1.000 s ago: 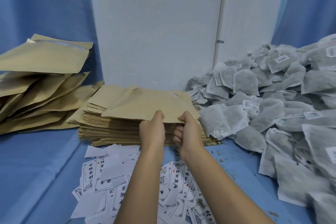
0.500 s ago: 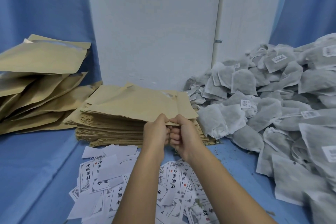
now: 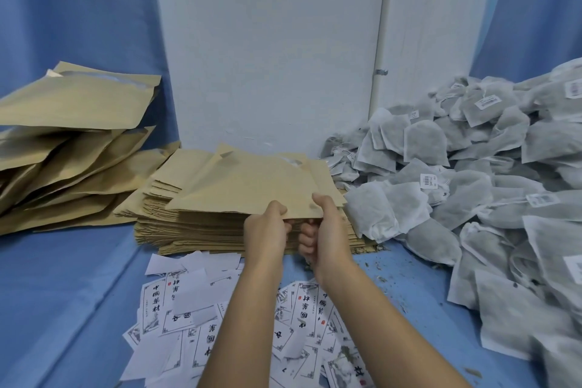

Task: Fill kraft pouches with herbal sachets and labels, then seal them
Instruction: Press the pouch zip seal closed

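**Top pouch raised at its near edge**

Since half a second ago the hands have drawn slightly apart, and the near edge of the top kraft pouch (image 3: 252,186) has lifted off the stack of flat pouches (image 3: 195,227). The left hand (image 3: 267,224) and the right hand (image 3: 324,230) each pinch that edge, thumbs on top and fingers curled beneath. Printed labels (image 3: 189,309) lie scattered in front of the stack. Herbal sachets (image 3: 472,167) are heaped to its right, and bulging pouches (image 3: 72,142) are piled to its left.

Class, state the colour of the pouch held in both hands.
The pouch is tan brown; head view.
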A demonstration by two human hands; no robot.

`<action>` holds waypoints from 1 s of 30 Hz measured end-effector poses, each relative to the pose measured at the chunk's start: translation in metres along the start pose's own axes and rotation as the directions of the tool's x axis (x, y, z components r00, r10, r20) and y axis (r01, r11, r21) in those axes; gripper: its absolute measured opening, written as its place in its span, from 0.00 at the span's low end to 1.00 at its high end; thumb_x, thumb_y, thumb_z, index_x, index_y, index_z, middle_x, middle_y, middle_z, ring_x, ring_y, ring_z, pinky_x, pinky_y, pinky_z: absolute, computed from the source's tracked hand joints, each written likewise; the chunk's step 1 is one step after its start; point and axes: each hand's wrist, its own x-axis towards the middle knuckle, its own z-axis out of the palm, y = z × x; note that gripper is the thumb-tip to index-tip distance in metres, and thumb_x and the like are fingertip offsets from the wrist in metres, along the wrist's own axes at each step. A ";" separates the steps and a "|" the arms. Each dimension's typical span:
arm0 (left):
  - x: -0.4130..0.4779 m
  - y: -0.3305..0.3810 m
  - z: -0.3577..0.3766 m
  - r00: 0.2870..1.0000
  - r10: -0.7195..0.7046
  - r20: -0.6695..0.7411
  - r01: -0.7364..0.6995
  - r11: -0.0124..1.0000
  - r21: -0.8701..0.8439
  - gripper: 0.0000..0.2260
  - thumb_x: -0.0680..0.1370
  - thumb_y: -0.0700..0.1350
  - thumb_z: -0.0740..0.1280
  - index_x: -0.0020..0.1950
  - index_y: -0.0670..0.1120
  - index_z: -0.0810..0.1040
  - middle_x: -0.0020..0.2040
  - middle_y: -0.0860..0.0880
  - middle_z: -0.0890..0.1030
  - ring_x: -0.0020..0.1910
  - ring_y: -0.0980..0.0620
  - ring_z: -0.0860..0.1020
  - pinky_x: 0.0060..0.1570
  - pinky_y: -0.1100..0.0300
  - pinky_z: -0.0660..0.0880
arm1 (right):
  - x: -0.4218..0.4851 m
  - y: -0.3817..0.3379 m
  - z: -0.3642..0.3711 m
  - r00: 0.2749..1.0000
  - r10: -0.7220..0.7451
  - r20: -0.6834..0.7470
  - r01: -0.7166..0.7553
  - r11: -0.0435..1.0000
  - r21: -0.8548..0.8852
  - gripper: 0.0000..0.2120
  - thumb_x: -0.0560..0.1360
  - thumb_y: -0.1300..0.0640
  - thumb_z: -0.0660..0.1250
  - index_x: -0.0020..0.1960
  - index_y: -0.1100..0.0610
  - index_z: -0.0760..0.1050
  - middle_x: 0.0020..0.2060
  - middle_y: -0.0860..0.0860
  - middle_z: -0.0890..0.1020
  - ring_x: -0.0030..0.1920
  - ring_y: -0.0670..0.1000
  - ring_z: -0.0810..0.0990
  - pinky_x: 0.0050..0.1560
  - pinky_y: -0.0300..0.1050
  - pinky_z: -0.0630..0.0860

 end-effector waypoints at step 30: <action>0.012 0.000 -0.028 0.938 0.181 -0.294 -0.229 0.964 -0.136 0.14 0.77 0.45 0.66 0.33 0.46 0.68 0.26 0.52 0.67 0.25 0.55 0.65 0.28 0.62 0.63 | 0.010 -0.019 -0.024 0.932 -0.094 -0.350 0.155 0.976 0.150 0.18 0.77 0.58 0.62 0.31 0.55 0.60 0.14 0.45 0.62 0.14 0.43 0.56 0.16 0.34 0.53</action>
